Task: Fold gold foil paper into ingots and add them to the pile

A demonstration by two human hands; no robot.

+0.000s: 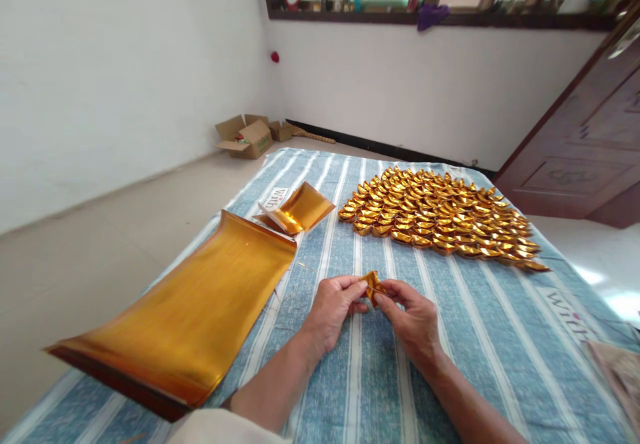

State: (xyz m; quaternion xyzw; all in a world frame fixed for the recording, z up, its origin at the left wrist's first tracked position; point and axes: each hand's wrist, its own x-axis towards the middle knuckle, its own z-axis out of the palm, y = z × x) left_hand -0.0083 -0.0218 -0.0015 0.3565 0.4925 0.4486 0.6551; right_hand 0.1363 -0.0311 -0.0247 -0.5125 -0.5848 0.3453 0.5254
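Small folded gold foil-paper piece [373, 285] between left hand [331, 309] and right hand [416, 319], both pinching it, neither nearer; long axis unclear.

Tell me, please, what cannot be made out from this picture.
Head view: parts of the folded gold piece, covered by the left hand and right hand.
Head view: inside of the cardboard box, mostly behind its flaps.
Head view: the brownish item at lower right, cut off by the picture's edge.
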